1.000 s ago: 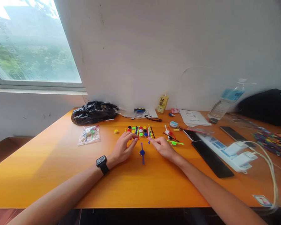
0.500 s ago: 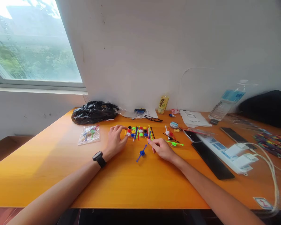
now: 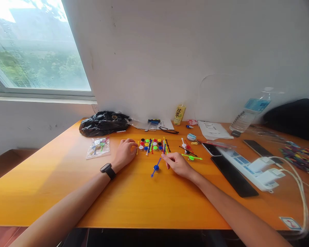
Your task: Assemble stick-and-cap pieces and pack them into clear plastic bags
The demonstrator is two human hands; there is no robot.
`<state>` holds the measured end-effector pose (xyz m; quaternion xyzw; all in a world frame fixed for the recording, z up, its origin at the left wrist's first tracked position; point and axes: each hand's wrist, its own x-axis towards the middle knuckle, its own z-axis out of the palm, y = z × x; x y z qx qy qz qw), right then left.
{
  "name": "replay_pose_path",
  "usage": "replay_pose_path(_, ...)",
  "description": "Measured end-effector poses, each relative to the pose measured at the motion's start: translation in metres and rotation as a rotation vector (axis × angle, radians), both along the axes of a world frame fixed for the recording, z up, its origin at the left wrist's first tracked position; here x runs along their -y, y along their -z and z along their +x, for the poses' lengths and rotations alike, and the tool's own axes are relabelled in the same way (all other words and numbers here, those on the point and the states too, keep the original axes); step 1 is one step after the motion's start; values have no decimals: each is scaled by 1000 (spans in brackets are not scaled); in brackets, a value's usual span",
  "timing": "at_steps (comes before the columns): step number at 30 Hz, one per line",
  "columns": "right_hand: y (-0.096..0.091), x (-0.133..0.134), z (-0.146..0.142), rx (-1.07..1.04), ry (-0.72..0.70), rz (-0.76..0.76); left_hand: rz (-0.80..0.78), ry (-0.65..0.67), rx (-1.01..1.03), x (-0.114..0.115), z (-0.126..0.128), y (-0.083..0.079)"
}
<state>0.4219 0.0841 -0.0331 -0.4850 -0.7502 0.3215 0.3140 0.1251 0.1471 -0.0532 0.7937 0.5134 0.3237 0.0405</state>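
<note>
On the orange table lies a cluster of small coloured discs and thin coloured sticks. My left hand, with a black watch on its wrist, rests just left of the cluster, its fingers curled over the tabletop; what is under them is hidden. A blue stick with a blue disc on it lies tilted in front of the cluster. My right hand is beside it, fingers pinched at the stick's upper end. A green stick with a disc lies just right of that hand.
A black plastic bag and a clear bag of coloured pieces sit at the left. To the right are two phones, a white power strip with cables, papers and a water bottle.
My left hand has moved left and back, over the spot where a lone yellow disc lay, and curled. The blue stick has turned from upright to tilted. My right hand stayed by its upper end.
</note>
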Motion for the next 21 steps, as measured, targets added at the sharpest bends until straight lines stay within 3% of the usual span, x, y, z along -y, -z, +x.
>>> replay_pose_path(16,2,-2,0,-3,28,16,24,-6,-58,8,4,-8)
replay_pose_path(21,1,-1,0,-5,29,30,32,-60,-50,8,3,-6)
